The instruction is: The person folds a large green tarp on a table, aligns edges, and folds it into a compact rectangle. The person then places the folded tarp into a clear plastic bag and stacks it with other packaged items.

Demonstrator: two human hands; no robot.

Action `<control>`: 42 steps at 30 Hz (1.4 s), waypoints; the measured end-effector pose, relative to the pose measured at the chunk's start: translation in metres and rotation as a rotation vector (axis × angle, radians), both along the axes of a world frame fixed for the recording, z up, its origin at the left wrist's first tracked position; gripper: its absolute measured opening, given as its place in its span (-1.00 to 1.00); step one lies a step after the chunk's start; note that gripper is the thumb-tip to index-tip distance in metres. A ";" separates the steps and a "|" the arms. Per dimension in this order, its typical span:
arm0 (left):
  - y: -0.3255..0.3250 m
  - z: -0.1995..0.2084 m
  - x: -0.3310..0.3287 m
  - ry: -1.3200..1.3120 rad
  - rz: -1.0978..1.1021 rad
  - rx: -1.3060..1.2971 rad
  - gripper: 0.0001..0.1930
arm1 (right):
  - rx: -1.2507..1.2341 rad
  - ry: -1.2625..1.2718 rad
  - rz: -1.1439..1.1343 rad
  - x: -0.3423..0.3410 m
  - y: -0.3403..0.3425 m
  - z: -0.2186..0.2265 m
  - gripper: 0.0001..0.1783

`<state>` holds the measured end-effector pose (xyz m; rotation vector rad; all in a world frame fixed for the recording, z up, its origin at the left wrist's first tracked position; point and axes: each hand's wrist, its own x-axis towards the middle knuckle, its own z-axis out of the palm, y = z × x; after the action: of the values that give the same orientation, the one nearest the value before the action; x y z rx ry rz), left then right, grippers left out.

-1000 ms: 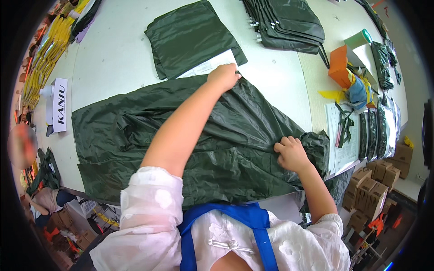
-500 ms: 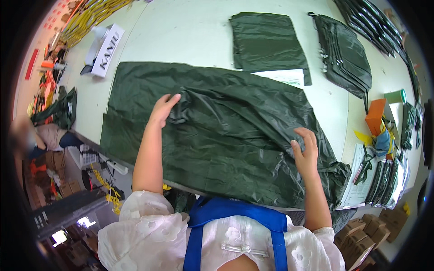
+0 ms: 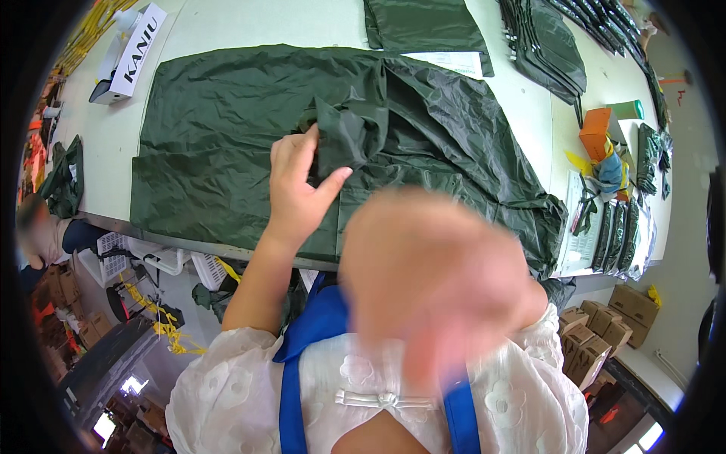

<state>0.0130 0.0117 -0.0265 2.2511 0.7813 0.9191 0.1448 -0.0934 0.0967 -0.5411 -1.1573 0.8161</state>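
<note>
A large dark green sheet of thin, shiny fabric (image 3: 219,113) is spread over the white table (image 3: 257,26), smooth on the left and wrinkled toward the right. My left hand (image 3: 299,185) grips a raised, bunched fold of it near the middle, the thumb on one side and the fingertips partly hidden by the cloth. Close to the camera, my right hand (image 3: 439,265) is lifted off the fabric and smeared by motion. Its fingers cannot be made out, nor whether anything is in them. It covers the lower right part of the cloth.
Behind the sheet lie a folded green fabric piece (image 3: 431,26) and white paper (image 3: 454,62). Dark drawstring pouches (image 3: 548,49) are stacked at the far right, with an orange box (image 3: 596,130) nearer. A white sign (image 3: 134,57) stands far left. Cartons (image 3: 594,340) sit below right.
My right hand has risen from the fabric toward the camera. My left hand has moved right and gathered up a taller fold. The view has shifted, so the table things appear higher.
</note>
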 end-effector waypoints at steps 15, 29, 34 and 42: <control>-0.019 0.020 0.012 -0.066 -0.043 -0.298 -0.39 | -0.838 0.111 -0.496 0.037 -0.033 -0.110 -0.84; 0.032 0.033 0.011 0.049 -0.318 -0.391 -0.82 | -0.705 0.015 -0.445 0.050 -0.034 -0.102 -0.81; 0.114 0.007 -0.010 0.045 0.422 -0.409 -0.84 | -0.530 -1.021 -0.770 0.108 -0.008 -0.140 -0.51; 0.234 -0.134 -0.068 0.284 0.510 -0.688 -0.76 | -1.301 -1.555 -0.805 0.226 -0.023 -0.251 -0.43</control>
<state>-0.0551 0.2456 -0.1602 1.6023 1.5715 0.4225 0.3710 -0.1169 -0.1538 -2.8467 -1.3407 0.1757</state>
